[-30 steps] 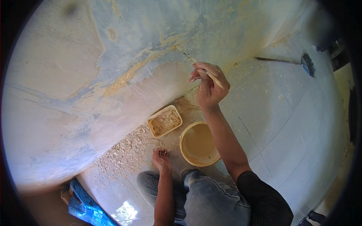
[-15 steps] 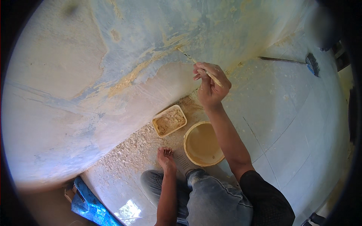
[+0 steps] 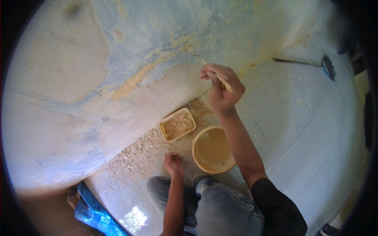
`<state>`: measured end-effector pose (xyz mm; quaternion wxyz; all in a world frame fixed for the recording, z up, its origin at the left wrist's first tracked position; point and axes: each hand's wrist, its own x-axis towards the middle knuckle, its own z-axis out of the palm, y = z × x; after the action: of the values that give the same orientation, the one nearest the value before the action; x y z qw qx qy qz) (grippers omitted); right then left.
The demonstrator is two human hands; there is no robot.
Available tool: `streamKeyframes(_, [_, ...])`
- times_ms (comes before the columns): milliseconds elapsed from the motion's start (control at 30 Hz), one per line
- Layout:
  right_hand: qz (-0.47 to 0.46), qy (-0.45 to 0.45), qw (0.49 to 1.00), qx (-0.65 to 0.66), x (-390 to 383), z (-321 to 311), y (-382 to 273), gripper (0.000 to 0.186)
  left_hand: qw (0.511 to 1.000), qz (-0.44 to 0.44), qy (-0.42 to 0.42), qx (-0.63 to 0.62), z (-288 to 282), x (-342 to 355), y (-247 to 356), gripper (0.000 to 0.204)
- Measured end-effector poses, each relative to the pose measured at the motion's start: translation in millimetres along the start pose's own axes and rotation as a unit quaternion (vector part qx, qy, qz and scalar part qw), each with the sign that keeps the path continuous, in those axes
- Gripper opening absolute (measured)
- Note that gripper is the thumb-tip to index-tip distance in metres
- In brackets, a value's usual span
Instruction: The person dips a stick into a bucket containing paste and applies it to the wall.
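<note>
My right hand is raised in front of the wall and grips a slim stick-like tool. The tool's handle is pale and broad; its thin, dark-flecked end touches the wall by a streak of tan plaster. Whether that end carries a brush or a blade is too small to tell. Low beside my foot, my left hand is closed with its fingers curled; a small thing seems to be in them. Between the hands stand a rectangular plastic tub of crumbly tan filler and a round bucket of cloudy tan liquid.
Plaster crumbs litter the tiled floor along the wall's foot. A broom with blue and dark bristles lies at the far right. Bunched blue sheeting is at the lower left. My grey shoe is close to the bucket.
My right hand has shifted slightly to the right, and the tool has tilted a little with its end still at the wall. My left hand stays low in the same place.
</note>
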<state>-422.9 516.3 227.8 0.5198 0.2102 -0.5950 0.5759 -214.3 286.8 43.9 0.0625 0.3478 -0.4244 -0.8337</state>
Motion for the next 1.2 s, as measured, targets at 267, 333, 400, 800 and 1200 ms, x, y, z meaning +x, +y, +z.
streamKeyframes(267, [0.000,-0.013,1.000,-0.013,0.6,-3.8,3.6,0.017,1.000,-0.008,0.004,-0.002,3.0,1.1,1.1,0.016])
streamKeyframes(333, [-0.022,-0.013,0.999,-0.023,-0.5,-6.2,-0.6,0.017,1.000,-0.009,0.006,-0.005,5.5,0.3,1.3,0.016])
streamKeyframes(400, [-0.013,-0.013,1.000,-0.023,-3.8,-2.9,4.7,0.017,1.000,-0.009,0.009,-0.009,6.2,-1.5,0.8,0.015])
streamKeyframes(800, [-0.025,-0.006,0.999,-0.037,-7.6,-2.6,8.1,0.018,1.000,-0.018,0.007,-0.008,1.5,2.0,-1.1,0.015])
streamKeyframes(1200, [-0.016,-0.007,0.999,-0.040,-6.1,-3.2,6.9,0.018,1.000,-0.012,0.002,-0.022,1.5,2.1,-0.5,0.013])
